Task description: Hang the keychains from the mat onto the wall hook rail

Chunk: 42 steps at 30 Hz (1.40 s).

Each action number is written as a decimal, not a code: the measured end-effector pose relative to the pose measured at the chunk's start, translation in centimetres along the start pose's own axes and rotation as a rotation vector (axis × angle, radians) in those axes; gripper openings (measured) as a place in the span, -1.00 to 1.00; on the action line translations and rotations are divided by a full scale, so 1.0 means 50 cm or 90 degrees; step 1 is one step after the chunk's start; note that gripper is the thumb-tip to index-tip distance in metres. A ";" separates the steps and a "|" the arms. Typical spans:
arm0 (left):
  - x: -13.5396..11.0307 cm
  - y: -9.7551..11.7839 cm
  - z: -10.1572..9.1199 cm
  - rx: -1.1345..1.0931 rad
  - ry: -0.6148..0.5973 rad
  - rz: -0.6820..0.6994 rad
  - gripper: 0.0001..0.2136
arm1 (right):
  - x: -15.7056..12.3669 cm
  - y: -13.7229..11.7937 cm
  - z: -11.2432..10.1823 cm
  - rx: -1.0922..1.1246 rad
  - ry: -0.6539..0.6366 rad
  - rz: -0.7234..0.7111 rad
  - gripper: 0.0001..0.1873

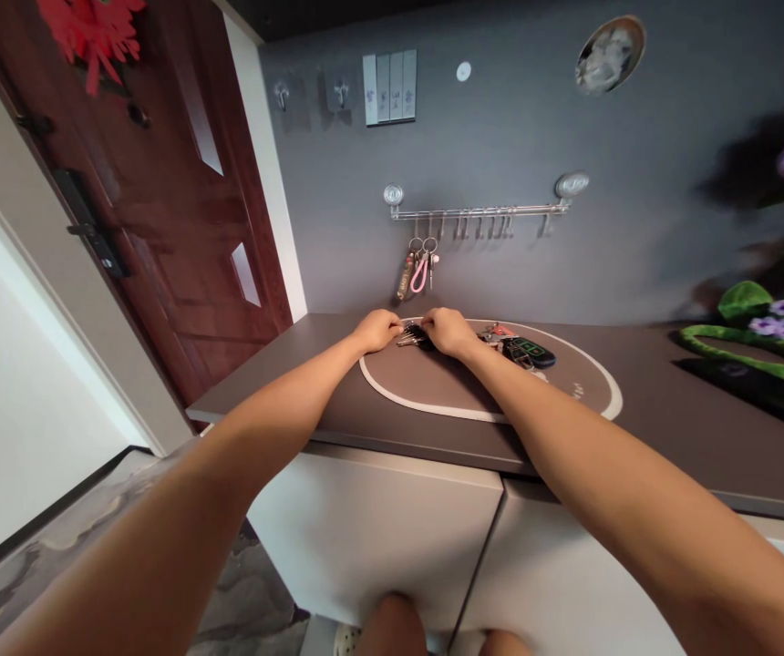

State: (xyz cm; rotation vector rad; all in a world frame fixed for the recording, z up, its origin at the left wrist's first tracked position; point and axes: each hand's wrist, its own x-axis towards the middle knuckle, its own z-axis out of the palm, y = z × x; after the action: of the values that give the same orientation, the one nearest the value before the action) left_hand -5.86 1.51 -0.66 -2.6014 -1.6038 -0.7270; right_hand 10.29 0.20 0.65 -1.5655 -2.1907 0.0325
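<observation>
Both my arms reach forward to a round grey mat with a white rim on the cabinet top. My left hand and my right hand are curled, fingers closed, on a bunch of keys lying at the mat's far left edge. More keys and a black remote fob lie on the mat just right of my right hand. Above on the wall, a metal hook rail carries two key rings with a pink strap at its left end.
The brown cabinet top sits over white cabinet doors. A dark red door stands at the left. A green tray with purple flowers is at the right. Wall switches are above the rail.
</observation>
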 end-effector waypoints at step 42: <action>-0.014 0.020 -0.038 0.001 0.203 0.009 -0.79 | -0.017 -0.031 -0.015 0.122 0.086 0.021 -0.72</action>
State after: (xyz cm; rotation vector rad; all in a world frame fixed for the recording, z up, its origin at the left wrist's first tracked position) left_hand -6.00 0.01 0.99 -2.3415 -1.4876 -1.0725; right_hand 9.39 -1.31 1.47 -1.4546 -1.9944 0.1380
